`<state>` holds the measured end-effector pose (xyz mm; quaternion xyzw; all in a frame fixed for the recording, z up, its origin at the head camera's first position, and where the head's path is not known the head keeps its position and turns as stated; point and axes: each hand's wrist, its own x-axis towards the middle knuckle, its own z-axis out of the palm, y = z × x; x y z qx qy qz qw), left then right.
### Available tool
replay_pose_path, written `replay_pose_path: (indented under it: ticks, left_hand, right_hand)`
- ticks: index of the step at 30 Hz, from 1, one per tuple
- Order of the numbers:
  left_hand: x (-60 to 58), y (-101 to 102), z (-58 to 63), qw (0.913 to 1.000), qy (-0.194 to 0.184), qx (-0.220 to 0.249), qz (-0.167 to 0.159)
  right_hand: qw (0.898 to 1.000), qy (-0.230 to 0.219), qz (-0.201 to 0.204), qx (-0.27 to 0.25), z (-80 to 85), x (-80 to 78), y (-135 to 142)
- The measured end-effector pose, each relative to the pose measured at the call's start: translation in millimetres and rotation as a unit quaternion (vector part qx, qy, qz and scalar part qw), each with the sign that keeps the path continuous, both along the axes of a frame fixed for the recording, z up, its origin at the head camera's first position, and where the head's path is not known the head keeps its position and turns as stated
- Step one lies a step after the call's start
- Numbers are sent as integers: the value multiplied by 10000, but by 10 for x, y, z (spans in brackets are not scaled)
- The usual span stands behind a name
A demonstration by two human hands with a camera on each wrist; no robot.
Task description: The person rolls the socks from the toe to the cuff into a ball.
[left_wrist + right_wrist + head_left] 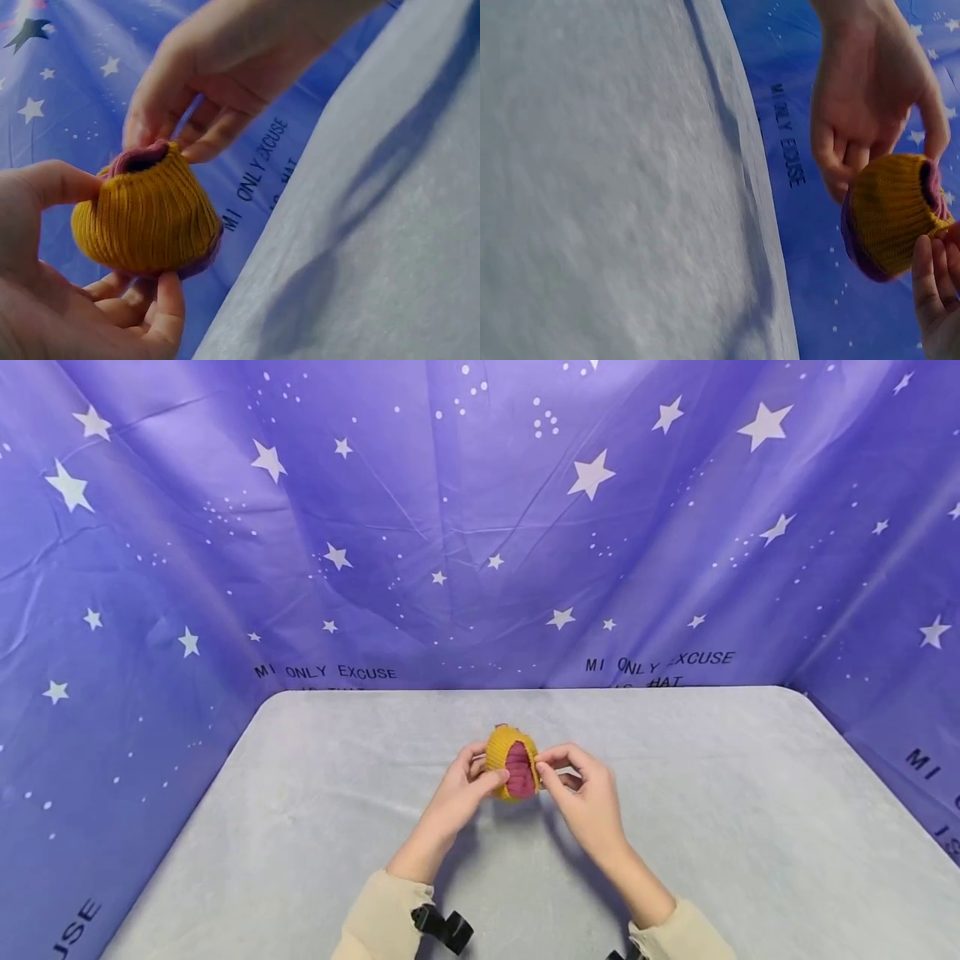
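A rolled-up pair of socks (497, 750), ribbed mustard yellow outside with pink-purple fabric showing in the opening, is held up between both hands above the table. My left hand (459, 792) grips its left side, thumb at the rim of the opening and fingers underneath, as the left wrist view shows. With thumb and fingertips, my right hand (591, 797) pinches the yellow rim on the opposite side. In the right wrist view the yellow ribbing (889, 202) bulges round, and purple fabric lines its lower edge.
A grey-white table (315, 827) spreads beneath the hands, their shadows falling on it. Behind and at both sides hangs a purple-blue cloth (450, 527) with white stars and black lettering. A black wrist-camera mount (444, 928) sits at the left beige sleeve (382, 918).
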<state>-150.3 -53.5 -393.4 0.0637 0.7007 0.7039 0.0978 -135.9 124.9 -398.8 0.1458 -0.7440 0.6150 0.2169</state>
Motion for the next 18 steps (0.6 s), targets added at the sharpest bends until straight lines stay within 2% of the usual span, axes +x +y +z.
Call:
replay_pose_path:
  ticks: [5, 9, 12, 15, 18]
  left_hand:
    - [-14, -38, -5, 9993, -195, 288, 133]
    - [-3, -66, 5, 9994, -226, 260, 38]
    - [-1, -58, -7, 9998, 11, 106, 143]
    - [-19, -36, -34, 9979, 319, -67, 558]
    - [-46, -31, -66, 9913, 640, -429, 1064]
  right_hand:
    - [9988, -453, -23, 180, 7, 14, -16]
    - [9971, -649, -241, 308, 7, 2, -27]
    - [9981, -298, -194, 498, -3, 2, -44]
    - [9984, 147, 147, 518, -24, 16, -60]
    - [9969, 413, 578, 340, -51, 44, -62]
